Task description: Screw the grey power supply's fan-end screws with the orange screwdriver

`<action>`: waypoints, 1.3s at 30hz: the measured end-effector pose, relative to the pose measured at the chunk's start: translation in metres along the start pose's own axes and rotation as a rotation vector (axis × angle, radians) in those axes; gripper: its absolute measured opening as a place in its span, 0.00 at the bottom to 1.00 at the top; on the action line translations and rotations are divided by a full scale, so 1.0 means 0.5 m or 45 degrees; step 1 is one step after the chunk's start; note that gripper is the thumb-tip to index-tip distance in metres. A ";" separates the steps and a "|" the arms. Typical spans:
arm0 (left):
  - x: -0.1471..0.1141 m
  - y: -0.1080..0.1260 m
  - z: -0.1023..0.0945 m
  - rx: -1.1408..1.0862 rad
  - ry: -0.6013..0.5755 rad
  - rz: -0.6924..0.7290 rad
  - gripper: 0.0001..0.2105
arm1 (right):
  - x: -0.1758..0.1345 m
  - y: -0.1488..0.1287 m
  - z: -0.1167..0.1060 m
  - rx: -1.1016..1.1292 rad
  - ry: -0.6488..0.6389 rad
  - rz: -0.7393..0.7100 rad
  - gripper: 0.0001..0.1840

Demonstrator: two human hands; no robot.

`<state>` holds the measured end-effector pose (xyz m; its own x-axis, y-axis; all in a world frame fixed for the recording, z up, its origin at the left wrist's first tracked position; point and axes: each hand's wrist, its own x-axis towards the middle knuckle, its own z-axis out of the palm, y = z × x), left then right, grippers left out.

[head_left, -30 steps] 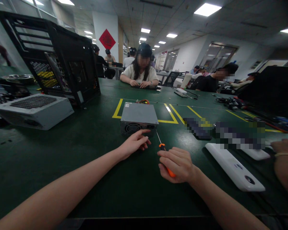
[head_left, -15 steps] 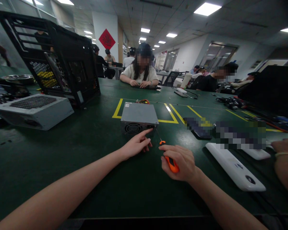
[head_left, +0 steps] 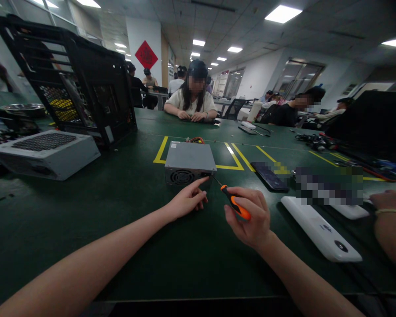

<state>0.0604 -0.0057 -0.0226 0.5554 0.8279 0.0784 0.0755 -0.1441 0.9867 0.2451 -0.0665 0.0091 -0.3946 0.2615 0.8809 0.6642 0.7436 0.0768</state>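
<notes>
A grey computer power supply (head_left: 189, 155) sits on the green table in front of me, its fan grille facing me and coloured wires behind it. My left hand (head_left: 188, 199) is open, the index fingertip at the lower right of that face beside the socket, the other fingers loosely bent. In my right hand (head_left: 254, 222) is an orange and black screwdriver (head_left: 235, 203), slanted up to the left. Its thin shaft reaches the right edge of the power supply's face. Whether the tip sits in a screw is too small to tell.
On the left stand a second power supply (head_left: 49, 154) and an open black computer case (head_left: 86, 83). To the right lie a dark phone (head_left: 269, 177), a white device (head_left: 320, 229) and another person's arm (head_left: 391, 229). A person (head_left: 191, 101) sits across the table (head_left: 145, 264).
My right hand has shifted slightly, and the screwdriver handle has swung up and to the right, lying at a flatter slant. My left hand keeps its place at the power supply.
</notes>
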 end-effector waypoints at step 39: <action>-0.031 0.022 -0.001 1.618 0.533 0.706 0.18 | -0.009 0.008 -0.006 -0.128 0.045 -0.027 0.23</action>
<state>0.0522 -0.0195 -0.0126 0.4953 0.5695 0.6561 0.7292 -0.6830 0.0424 0.2516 -0.0665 0.0070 -0.3880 0.2230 0.8943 0.7168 0.6829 0.1407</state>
